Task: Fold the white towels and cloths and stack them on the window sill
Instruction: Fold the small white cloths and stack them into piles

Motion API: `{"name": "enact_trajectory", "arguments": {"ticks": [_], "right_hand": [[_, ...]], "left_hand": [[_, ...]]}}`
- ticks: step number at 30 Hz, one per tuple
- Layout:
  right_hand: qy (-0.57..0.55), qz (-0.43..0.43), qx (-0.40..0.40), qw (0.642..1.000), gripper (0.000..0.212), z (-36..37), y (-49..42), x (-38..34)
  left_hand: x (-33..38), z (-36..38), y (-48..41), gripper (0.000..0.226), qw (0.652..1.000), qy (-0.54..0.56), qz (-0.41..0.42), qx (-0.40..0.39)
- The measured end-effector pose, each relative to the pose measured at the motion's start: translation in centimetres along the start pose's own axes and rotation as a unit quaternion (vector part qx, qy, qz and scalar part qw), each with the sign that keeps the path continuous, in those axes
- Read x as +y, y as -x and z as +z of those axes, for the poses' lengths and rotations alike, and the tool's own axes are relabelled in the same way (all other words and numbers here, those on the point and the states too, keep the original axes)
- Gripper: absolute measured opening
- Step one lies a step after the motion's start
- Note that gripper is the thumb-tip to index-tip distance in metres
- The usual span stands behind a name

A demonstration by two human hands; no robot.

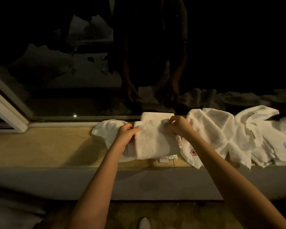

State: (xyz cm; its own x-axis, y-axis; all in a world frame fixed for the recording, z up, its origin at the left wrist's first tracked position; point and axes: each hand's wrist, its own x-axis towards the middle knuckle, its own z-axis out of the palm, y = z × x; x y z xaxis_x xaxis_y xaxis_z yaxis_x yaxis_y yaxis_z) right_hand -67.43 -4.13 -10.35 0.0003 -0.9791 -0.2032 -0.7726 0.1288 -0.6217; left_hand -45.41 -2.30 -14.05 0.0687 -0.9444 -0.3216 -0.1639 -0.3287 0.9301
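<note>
The towel [153,142] in progress sits around the middle of the window sill [40,146], doubled over into a thick rectangle. The left hand [127,132] has its fingers curled round the left edge with the thumb on top. The right hand [178,127] is pinching the far right corner. So both hands are gripping and neither is free.

My take on doing this step well: line the corners up before pressing anything flat. The right corner looks a bit bunched under that pinch. I'd tug it gently outward until the top edge runs straight, with the left hand anchoring its side so the lower layers don't slide. A strip of hem and a label [163,159] poke out at the near edge (I reckon the bottom layers aren't quite square), so nudge those in too.

After that it probably goes onto the finished towel [157,116] lying just behind it by the glass. Terry is floppy, so lift it from both ends rather than dragging.

Watch the neighbours. A loose cloth [104,129] seems tucked partly under the left side, and the unfolded heap [221,134] touches the right side. Either one is easy to snag, and there's plenty left to fold.
</note>
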Motion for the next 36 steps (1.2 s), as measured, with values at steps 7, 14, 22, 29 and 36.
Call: {"name": "enact_trajectory", "arguments": {"ticks": [7, 14, 22, 29, 36], "right_hand": [[-0.025, 0.037, -0.078, 0.996, 0.047, -0.7, 1.4, -1.1], [-0.151, 0.047, -0.069, 0.985, 0.025, -2.4, 1.9, -0.6], [-0.077, 0.023, 0.043, 0.996, 0.020, -2.5, -0.7, -0.3], [0.036, 0.044, 0.116, 0.992, 0.035, 0.5, -1.1, 1.1], [0.067, -0.157, 0.168, 0.971, 0.035, 1.4, -0.9, -3.9]], "left_hand": [[0.7, -0.7, 0.4, 0.036, 0.991, 0.095, -0.058, -0.068], [3.1, -0.3, -0.5, 0.017, 0.994, 0.067, -0.006, -0.083], [4.8, 2.0, -4.1, 0.032, 0.999, 0.019, 0.029, -0.037], [2.1, 1.7, -5.1, 0.026, 0.994, -0.064, 0.090, 0.020], [0.4, -4.5, -3.5, 0.013, 0.940, -0.200, 0.173, 0.216]]}}
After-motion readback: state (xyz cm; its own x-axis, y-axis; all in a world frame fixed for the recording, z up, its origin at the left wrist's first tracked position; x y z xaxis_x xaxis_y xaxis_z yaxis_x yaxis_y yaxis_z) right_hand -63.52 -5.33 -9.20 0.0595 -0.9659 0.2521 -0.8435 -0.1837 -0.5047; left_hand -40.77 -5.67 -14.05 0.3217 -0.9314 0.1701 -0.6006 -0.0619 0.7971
